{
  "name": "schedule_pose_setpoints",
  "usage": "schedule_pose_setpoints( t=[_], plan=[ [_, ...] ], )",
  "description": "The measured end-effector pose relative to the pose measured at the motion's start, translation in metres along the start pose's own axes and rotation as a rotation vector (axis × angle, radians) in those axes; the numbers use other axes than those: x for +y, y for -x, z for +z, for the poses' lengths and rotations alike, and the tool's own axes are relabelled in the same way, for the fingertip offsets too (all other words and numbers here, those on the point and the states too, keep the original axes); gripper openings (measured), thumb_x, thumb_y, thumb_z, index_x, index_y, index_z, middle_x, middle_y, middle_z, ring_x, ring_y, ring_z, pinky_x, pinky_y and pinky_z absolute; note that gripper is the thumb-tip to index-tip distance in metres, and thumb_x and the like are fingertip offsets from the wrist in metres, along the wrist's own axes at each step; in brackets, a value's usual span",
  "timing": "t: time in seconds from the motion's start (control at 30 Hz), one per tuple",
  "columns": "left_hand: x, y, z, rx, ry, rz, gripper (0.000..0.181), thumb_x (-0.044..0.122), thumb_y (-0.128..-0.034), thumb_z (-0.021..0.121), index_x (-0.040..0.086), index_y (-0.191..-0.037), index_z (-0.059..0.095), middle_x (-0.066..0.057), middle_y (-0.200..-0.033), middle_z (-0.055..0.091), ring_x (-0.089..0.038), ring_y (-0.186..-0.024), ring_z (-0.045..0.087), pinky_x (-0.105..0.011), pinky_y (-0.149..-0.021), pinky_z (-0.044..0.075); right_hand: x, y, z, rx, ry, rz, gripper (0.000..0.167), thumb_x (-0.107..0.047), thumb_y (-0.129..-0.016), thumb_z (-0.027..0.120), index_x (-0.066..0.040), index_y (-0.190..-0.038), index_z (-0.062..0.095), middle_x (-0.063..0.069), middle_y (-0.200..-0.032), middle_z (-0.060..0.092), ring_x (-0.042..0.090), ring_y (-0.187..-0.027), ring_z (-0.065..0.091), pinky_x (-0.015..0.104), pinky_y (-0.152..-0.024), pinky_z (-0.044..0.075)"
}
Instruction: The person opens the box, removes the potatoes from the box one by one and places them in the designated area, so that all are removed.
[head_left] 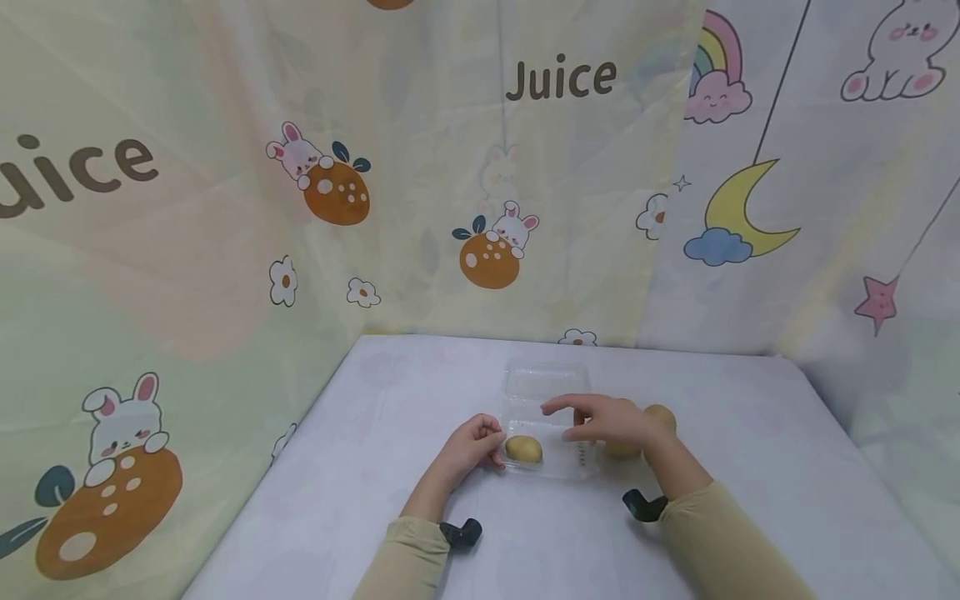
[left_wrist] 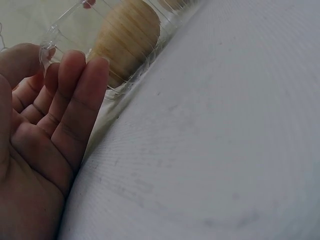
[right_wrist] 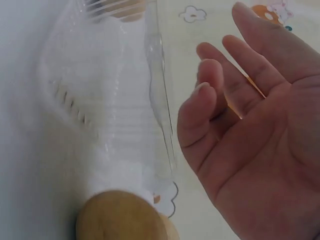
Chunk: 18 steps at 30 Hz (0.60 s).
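Observation:
A clear plastic clamshell box [head_left: 557, 463] lies on the table with its lid [head_left: 546, 379] folded back, away from me. One yellow-brown potato [head_left: 523, 450] is in the left end of its base. My left hand [head_left: 467, 448] pinches the box's left rim between thumb and fingers, as the left wrist view shows close beside the potato [left_wrist: 132, 37]. Over the right part of the box my right hand [head_left: 611, 419] hovers, fingers spread and holding nothing. More potatoes [head_left: 662, 416] lie to the box's right, partly hidden by that hand; one potato [right_wrist: 120, 217] appears low in the right wrist view.
A white cloth covers the table [head_left: 375, 400]. Printed curtains [head_left: 420, 167] with rabbits and fruit hang at the back and sides. Dark wrist cameras [head_left: 461, 533] stick out from both sleeves.

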<state>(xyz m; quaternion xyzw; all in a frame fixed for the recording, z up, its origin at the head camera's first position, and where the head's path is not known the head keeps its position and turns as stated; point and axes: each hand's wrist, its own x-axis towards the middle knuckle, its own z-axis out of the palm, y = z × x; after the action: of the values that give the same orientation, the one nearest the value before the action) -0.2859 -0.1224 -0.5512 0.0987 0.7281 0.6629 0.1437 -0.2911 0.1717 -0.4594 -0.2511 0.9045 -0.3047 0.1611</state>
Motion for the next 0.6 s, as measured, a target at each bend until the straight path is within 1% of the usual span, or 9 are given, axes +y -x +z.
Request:
schedule_pose_setpoints(
  t=[0.07, 0.1, 0.2, 0.27, 0.3, 0.33, 0.4, 0.6],
  plan=[
    [0.000, 0.000, 0.000, -0.003, 0.002, 0.003, 0.025, 0.028, -0.0932, 0.068, 0.010, -0.105, 0.056, -0.003, -0.074, 0.062, -0.019, -0.065, 0.069, -0.038, -0.067, 0.061, -0.004, -0.007, 0.001, -0.049, -0.010, 0.011, 0.046, -0.056, -0.086, 0.069, -0.055, -0.129, 0.052, -0.003, -0.128, 0.062, 0.015, -0.093, 0.058, 0.037, -0.075, 0.046],
    [0.000, 0.000, 0.000, -0.004, 0.001, 0.004, 0.025, 0.028, -0.0933, 0.068, 0.010, -0.105, 0.056, -0.003, -0.074, 0.062, -0.019, -0.065, 0.069, -0.038, -0.067, 0.061, -0.005, -0.010, 0.001, -0.076, -0.020, 0.006, 0.047, -0.053, -0.087, 0.069, -0.053, -0.130, 0.052, 0.000, -0.126, 0.063, 0.017, -0.090, 0.059, 0.038, -0.075, 0.047],
    [0.000, 0.000, -0.001, -0.002, 0.002, 0.007, 0.024, 0.028, -0.0934, 0.068, 0.010, -0.105, 0.056, -0.003, -0.074, 0.062, -0.019, -0.065, 0.069, -0.038, -0.067, 0.061, -0.008, -0.020, 0.002, -0.170, -0.096, -0.031, 0.048, -0.039, -0.092, 0.069, -0.040, -0.137, 0.053, 0.006, -0.124, 0.061, 0.025, -0.077, 0.059, 0.043, -0.071, 0.050],
    [0.000, -0.001, -0.001, -0.002, 0.002, 0.009, 0.023, 0.027, -0.0937, 0.068, 0.010, -0.105, 0.056, -0.003, -0.074, 0.062, -0.019, -0.065, 0.069, -0.038, -0.067, 0.061, -0.008, -0.027, 0.002, -0.224, -0.135, -0.055, 0.049, -0.031, -0.093, 0.068, -0.032, -0.140, 0.053, 0.009, -0.127, 0.059, 0.027, -0.072, 0.057, 0.045, -0.069, 0.052],
    [-0.001, -0.001, -0.001, -0.001, 0.002, 0.007, 0.023, 0.027, -0.0937, 0.067, 0.011, -0.105, 0.056, -0.003, -0.074, 0.062, -0.019, -0.065, 0.069, -0.038, -0.067, 0.061, -0.009, -0.029, 0.003, -0.244, -0.142, -0.064, 0.050, -0.028, -0.093, 0.068, -0.029, -0.141, 0.052, 0.007, -0.132, 0.058, 0.028, -0.070, 0.056, 0.046, -0.069, 0.053],
    [-0.001, -0.001, -0.001, 0.000, -0.001, 0.007, 0.022, 0.027, -0.0939, 0.067, 0.011, -0.105, 0.056, -0.003, -0.073, 0.062, -0.019, -0.065, 0.069, -0.038, -0.067, 0.061, -0.009, -0.032, 0.003, -0.260, -0.147, -0.070, 0.050, -0.027, -0.094, 0.068, -0.028, -0.141, 0.052, 0.006, -0.137, 0.054, 0.027, -0.069, 0.055, 0.046, -0.068, 0.053],
    [-0.001, -0.002, -0.001, 0.000, -0.005, 0.006, 0.021, 0.025, -0.0944, 0.067, 0.011, -0.105, 0.056, -0.003, -0.073, 0.062, -0.019, -0.065, 0.069, -0.038, -0.067, 0.061, -0.010, -0.037, 0.005, -0.284, -0.152, -0.081, 0.051, -0.025, -0.094, 0.068, -0.027, -0.142, 0.051, 0.005, -0.140, 0.053, 0.026, -0.069, 0.054, 0.047, -0.067, 0.053],
    [-0.001, -0.001, -0.001, -0.012, -0.005, 0.019, 0.021, 0.025, -0.0945, 0.066, 0.010, -0.105, 0.056, -0.002, -0.072, 0.061, -0.018, -0.064, 0.069, -0.038, -0.066, 0.061, -0.011, -0.048, 0.011, -0.292, -0.125, -0.108, 0.052, -0.024, -0.093, 0.068, -0.028, -0.142, 0.051, 0.005, -0.133, 0.056, 0.026, -0.067, 0.054, 0.046, -0.066, 0.054]
  ],
)
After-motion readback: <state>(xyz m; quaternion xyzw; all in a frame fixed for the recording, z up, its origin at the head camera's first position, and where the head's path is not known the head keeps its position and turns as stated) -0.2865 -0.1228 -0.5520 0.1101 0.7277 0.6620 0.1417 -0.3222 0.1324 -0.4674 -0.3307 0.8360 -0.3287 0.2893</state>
